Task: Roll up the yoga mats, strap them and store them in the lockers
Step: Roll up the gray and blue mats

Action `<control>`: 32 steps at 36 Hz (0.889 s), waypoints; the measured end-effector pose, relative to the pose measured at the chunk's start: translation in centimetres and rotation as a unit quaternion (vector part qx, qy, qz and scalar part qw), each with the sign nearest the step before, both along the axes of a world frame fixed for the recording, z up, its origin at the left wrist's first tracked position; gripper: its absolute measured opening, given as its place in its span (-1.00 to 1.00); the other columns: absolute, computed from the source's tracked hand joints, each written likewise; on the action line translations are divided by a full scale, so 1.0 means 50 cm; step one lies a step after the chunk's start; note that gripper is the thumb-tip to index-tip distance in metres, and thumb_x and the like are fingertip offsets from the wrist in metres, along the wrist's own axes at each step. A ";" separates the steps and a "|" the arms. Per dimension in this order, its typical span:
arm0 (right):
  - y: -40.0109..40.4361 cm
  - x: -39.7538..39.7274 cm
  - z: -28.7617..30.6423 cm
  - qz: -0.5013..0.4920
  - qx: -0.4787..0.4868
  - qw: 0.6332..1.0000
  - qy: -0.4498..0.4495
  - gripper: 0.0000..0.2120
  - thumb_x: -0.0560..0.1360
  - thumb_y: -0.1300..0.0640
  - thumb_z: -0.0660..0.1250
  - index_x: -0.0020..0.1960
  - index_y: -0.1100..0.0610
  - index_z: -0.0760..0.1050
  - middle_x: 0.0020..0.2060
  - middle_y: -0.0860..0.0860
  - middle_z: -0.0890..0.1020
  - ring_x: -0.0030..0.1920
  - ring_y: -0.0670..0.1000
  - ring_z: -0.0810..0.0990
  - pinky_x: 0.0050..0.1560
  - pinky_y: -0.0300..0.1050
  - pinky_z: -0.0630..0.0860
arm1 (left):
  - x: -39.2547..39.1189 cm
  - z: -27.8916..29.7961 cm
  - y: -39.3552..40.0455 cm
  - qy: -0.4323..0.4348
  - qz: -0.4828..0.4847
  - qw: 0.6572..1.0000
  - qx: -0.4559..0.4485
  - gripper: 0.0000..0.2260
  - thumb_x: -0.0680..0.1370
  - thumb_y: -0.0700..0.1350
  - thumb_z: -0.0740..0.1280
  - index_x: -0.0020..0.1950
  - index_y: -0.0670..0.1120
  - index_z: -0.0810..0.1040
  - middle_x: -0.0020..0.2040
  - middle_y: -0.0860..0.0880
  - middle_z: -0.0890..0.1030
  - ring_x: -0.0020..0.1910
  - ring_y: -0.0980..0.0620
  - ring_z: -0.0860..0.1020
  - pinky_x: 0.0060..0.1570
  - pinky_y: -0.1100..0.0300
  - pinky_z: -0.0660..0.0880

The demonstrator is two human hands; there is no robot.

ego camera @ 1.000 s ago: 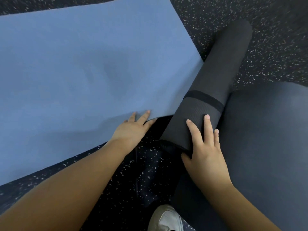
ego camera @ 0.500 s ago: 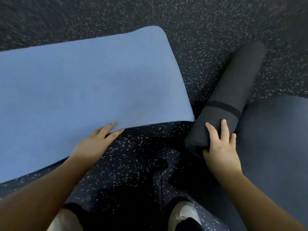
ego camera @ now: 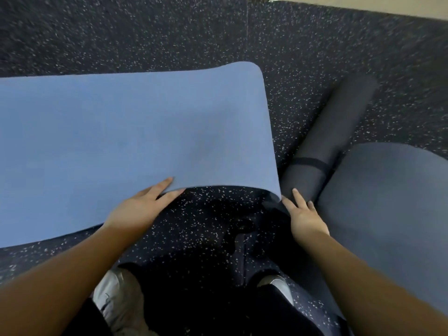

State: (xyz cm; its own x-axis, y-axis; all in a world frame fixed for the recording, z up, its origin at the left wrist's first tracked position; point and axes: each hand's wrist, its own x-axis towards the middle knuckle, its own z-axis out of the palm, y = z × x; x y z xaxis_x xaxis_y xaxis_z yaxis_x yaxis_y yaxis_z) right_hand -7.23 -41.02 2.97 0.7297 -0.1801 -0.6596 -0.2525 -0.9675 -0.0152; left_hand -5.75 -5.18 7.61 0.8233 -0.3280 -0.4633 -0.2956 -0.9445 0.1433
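Since half a second ago the right hand [ego camera: 306, 215] has come off the rolled dark grey yoga mat [ego camera: 324, 146] and now reaches the near right corner of the flat blue foam yoga mat [ego camera: 135, 137]; its fingers are spread and fairly straight at that corner, and whether they pinch the edge cannot be told. The left hand [ego camera: 139, 208] has stayed on the blue mat's near edge, further along toward the corner than before, with the edge lifted off the floor and held between its straight fingers. The view has also pulled back, so more floor shows.

No brand, label or writing can be read anywhere.

The rolled mat lies on the floor just beside the blue mat's right end, bound by a black strap [ego camera: 310, 162] near its closer end. Against its right side lies a flat grey-blue mat [ego camera: 388, 202].

The floor is dark rubber flecked with white speckles [ego camera: 169, 32], and a pale beige strip [ego camera: 363, 3] runs along the top right. Two light-coloured shoes [ego camera: 114, 301] and dark trouser legs show at the bottom.
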 end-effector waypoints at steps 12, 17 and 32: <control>0.013 0.006 0.036 -0.102 0.111 0.972 -0.180 -0.38 0.55 0.28 0.22 0.53 0.19 0.05 0.52 0.07 0.15 0.24 0.20 0.49 0.08 -0.04 0.43 | -0.020 0.015 0.004 0.004 0.018 1.000 -0.019 -0.17 0.48 -0.41 0.07 0.54 0.26 -0.15 0.57 0.19 -0.20 0.52 0.00 0.15 0.29 0.15 0.35; 0.018 0.015 0.083 0.015 0.179 0.943 -0.281 -0.18 0.44 0.50 0.10 0.58 -0.02 0.00 0.56 -0.02 0.06 0.48 0.06 0.24 0.37 -0.08 0.31 | -0.024 0.017 0.008 -0.007 0.001 1.000 -0.017 -0.15 0.46 -0.43 0.08 0.53 0.29 -0.11 0.57 0.20 -0.17 0.51 0.00 0.17 0.31 0.12 0.37; 0.138 0.045 0.332 0.421 0.052 0.896 -0.133 -0.18 0.54 0.40 0.09 0.55 -0.20 -0.19 0.58 -0.06 -0.08 0.51 0.10 0.16 0.42 -0.04 0.24 | -0.106 0.143 0.046 -0.077 0.001 0.996 -0.036 -0.23 0.59 -0.29 0.13 0.48 0.38 -0.20 0.57 0.23 -0.10 0.46 0.00 0.27 0.31 0.11 0.37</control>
